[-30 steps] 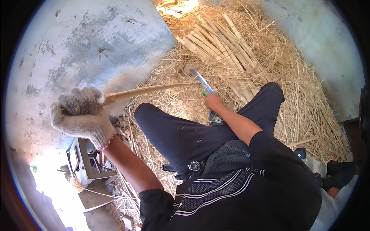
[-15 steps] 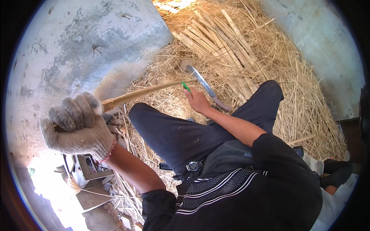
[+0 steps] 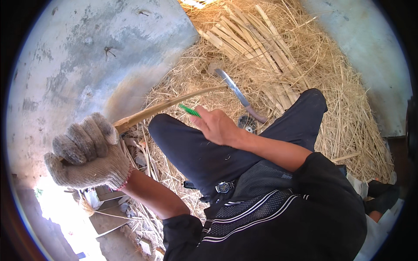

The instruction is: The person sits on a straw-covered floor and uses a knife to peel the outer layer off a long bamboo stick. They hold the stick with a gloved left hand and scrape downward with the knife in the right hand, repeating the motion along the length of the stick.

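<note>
My left hand (image 3: 89,150), in a grey-and-cream knit work glove, is wrapped around the near end of a long bamboo strip (image 3: 150,111). The strip slants up over the straw, its thin far end near the knife blade. My bare right hand (image 3: 217,126) is closed on a small tool with a green ribbed handle (image 3: 190,110). Its working end is too small to make out. The tool lies close along the near side of the strip; contact between them is not certain. Beyond my right hand, a long knife (image 3: 237,92) with a slightly curved blade rests on the straw.
A bundle of split bamboo strips (image 3: 257,41) lies on loose straw (image 3: 348,108) ahead. Worn plaster walls (image 3: 100,48) rise on the left and right. A wristwatch (image 3: 223,187) sits by my lap. Wood scraps (image 3: 109,195) and debris lie at lower left.
My right hand with the green-handled tool has drawn back along the bamboo strip, toward me and to the left. My left hand keeps its hold, slightly lower in view.
</note>
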### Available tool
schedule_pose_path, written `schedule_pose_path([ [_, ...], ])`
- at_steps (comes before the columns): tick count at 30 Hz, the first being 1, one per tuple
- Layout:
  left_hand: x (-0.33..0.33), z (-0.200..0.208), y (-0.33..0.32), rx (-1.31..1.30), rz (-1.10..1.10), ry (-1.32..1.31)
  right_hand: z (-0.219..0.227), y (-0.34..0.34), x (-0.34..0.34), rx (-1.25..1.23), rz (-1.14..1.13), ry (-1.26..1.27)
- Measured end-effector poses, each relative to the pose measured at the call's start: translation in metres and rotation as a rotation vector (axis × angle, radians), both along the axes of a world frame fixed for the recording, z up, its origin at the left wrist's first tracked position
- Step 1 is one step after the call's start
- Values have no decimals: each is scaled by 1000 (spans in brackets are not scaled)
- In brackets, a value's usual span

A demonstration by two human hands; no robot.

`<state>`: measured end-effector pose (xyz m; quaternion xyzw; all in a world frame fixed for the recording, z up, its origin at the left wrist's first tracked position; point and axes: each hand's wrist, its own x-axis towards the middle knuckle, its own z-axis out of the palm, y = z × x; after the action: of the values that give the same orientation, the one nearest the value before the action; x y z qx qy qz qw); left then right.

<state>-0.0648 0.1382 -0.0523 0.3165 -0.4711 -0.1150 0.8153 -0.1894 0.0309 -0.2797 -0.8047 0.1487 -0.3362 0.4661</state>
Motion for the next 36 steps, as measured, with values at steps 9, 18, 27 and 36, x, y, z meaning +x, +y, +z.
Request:
schedule_pose_path([
  [9, -10, 0, 2, 39, 129, 4, 19, -7, -15, 146, -11, 378],
  [18, -40, 0, -12, 24, 94, -3, -11, -10, -37, 70, -117, 418],
  [27, -53, 1, -20, 30, 15, -91, 71, 33, -59, -37, -57, 74],
  [36, -50, 3, -25, -17, 155, 32, 50, 26, -51, -148, -151, 60],
])
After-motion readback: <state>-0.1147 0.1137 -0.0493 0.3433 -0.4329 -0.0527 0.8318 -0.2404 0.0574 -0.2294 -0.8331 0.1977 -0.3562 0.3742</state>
